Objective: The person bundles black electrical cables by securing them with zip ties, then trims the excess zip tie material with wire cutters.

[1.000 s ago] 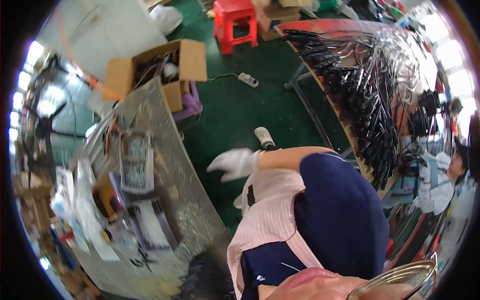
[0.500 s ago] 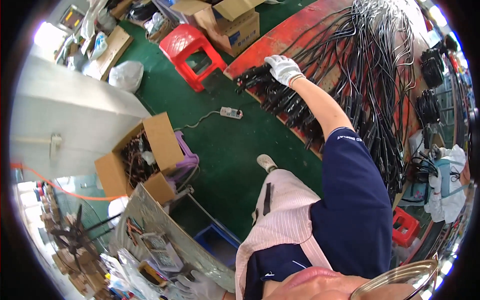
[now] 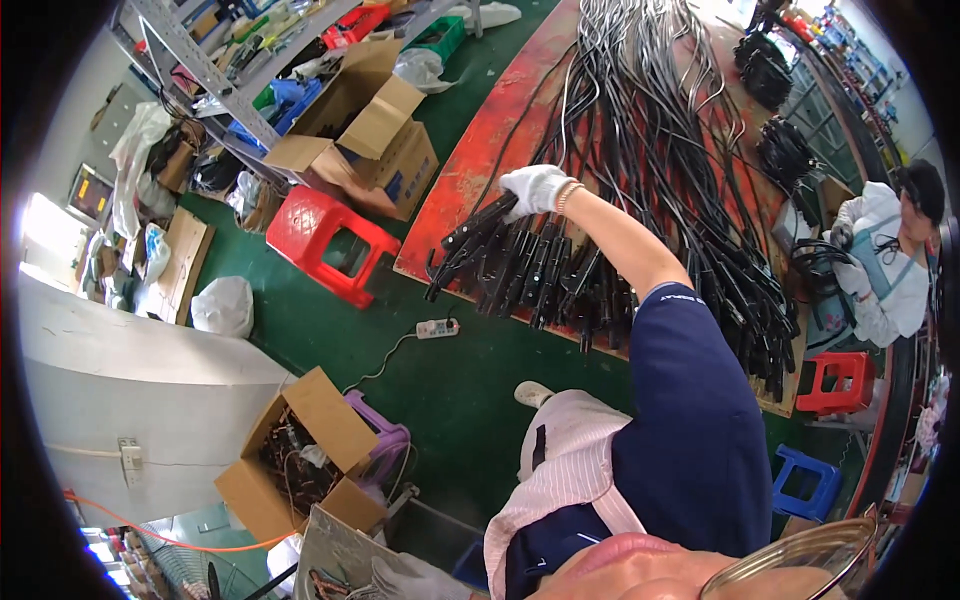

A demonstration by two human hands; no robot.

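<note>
My right hand [image 3: 538, 190], in a white glove with a beaded bracelet at the wrist, reaches out over the red table. Its fingers curl around the black cable ends [image 3: 480, 222] at the left end of a large bundle. The other black cables [image 3: 640, 130] fan out from the far side, their thick dark ends lined up along the near table edge. Low in the view, my left hand [image 3: 415, 580], also gloved, lies with fingers stretched out by a grey bench [image 3: 340, 545]; the lower frame edge cuts it off.
Left of the worn red table [image 3: 500, 110] stand a red stool [image 3: 305, 235] and an open carton [image 3: 385, 160]. A power strip [image 3: 437, 328] lies on the green floor. Another carton [image 3: 335, 420] holds tangled wires. At the right, another person [image 3: 895, 260] handles black cables near a red stool [image 3: 838, 382].
The view has swung, so the table and stool appear further left and more shelving shows. My right hand remains at the left end of the cable bundle, its fingers now curled more closely.
</note>
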